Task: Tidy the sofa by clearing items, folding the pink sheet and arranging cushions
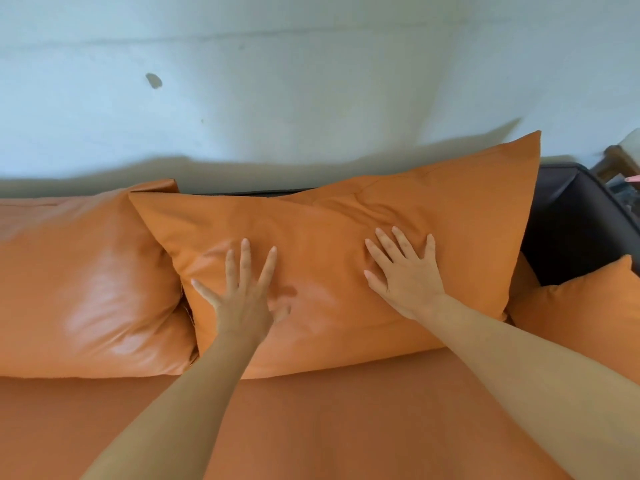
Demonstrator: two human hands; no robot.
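Observation:
A large orange back cushion (339, 216) leans against the sofa's back in the middle of the view, its right corner tilted up. My left hand (244, 292) lies on its lower left part with fingers spread and straight. My right hand (403, 271) presses flat on its right half, denting the cover. A second large orange cushion (86, 278) stands to the left, touching the first. A smaller orange cushion (585, 317) sits at the right end. The orange sofa seat (311, 420) runs along the bottom. No pink sheet is in view.
The dark sofa arm (575, 226) rises at the right behind the small cushion. A pale wall (311, 81) stands right behind the sofa. Some wooden furniture (616, 164) shows at the far right edge.

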